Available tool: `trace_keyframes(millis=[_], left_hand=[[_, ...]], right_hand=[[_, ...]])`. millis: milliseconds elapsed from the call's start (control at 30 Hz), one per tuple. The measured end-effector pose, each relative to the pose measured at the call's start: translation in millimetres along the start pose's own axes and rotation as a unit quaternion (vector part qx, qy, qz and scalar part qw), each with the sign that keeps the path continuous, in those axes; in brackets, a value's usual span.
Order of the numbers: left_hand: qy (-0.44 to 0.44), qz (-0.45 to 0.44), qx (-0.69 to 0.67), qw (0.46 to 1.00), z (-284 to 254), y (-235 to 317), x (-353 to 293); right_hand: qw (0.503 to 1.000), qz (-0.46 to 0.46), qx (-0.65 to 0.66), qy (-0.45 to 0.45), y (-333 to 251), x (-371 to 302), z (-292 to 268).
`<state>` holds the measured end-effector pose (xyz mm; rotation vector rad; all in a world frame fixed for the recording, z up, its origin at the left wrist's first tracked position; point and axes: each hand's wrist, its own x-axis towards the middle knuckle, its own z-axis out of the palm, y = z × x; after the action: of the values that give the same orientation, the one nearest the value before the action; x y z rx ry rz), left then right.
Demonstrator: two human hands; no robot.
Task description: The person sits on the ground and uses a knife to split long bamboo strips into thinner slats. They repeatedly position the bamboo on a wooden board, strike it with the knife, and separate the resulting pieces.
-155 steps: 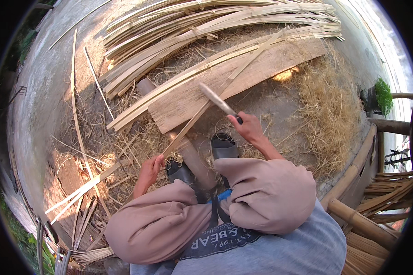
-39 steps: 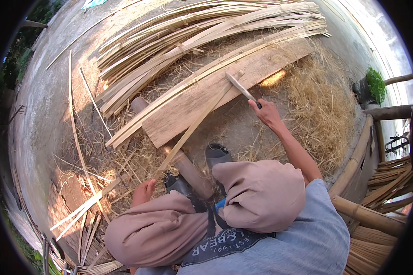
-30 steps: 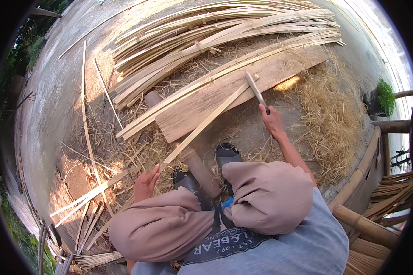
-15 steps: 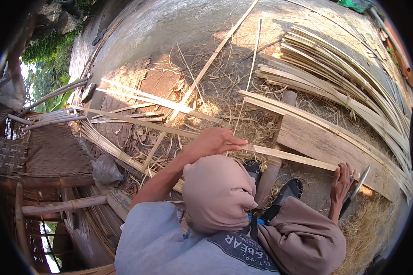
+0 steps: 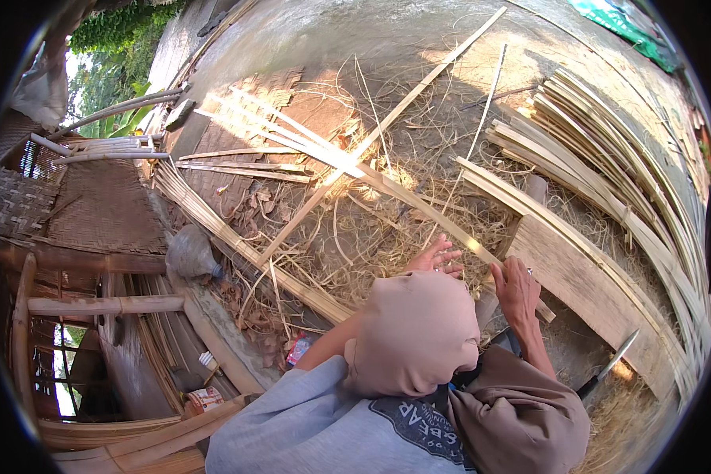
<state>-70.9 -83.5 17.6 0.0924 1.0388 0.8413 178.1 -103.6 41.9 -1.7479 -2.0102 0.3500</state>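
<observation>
A long split bamboo strip (image 5: 419, 207) runs across the straw-covered ground from upper left toward my knees. My right hand (image 5: 517, 288) closes around its near end, beside a wooden plank (image 5: 588, 288). Just left of it, my left hand (image 5: 434, 257) hovers with fingers spread at the same strip; I cannot tell whether it touches. A knife with a pale blade (image 5: 611, 363) lies apart from both hands, on the ground by my right knee (image 5: 521, 411). My left knee (image 5: 415, 332) hides the ground below the hands.
A stack of bamboo slats (image 5: 632, 182) curves along the right. Loose strips and dry shavings (image 5: 347, 229) cover the middle ground. A woven mat (image 5: 95, 209), bamboo poles (image 5: 107, 304) and a grey sack (image 5: 188, 251) lie at the left.
The view has swung left. My right hand has let go of the knife, which now lies by my knee, and has taken the strip. My left hand has come up to the strip.
</observation>
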Motion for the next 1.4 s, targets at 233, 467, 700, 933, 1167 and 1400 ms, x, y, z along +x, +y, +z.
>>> trace_keyframes(millis=[233, 467, 700, 933, 1167, 1400], left_hand=[[-0.099, 0.186, 0.031, 0.977, 19, -24, -9], [-0.088, 0.183, -0.020, 0.979, -38, 33, 6], [0.111, 0.218, -0.054, 0.968, -146, 153, 61], [0.250, 0.246, -0.102, 0.931, -181, 208, 109], [0.327, 0.371, 0.339, 0.800, -117, 205, 110], [-0.099, 0.347, 0.730, 0.580, 119, 129, 128]], right_hand=[[0.985, 0.012, 0.161, -0.053, -17, -5, 1], [0.979, -0.061, 0.190, -0.034, -33, -10, -11], [0.972, 0.064, 0.225, 0.001, -9, -22, -23], [0.956, 0.110, 0.264, 0.060, 28, -38, -32], [0.950, 0.219, 0.087, 0.204, 84, -90, -75], [0.771, 0.550, -0.213, 0.241, 252, -246, -74]])
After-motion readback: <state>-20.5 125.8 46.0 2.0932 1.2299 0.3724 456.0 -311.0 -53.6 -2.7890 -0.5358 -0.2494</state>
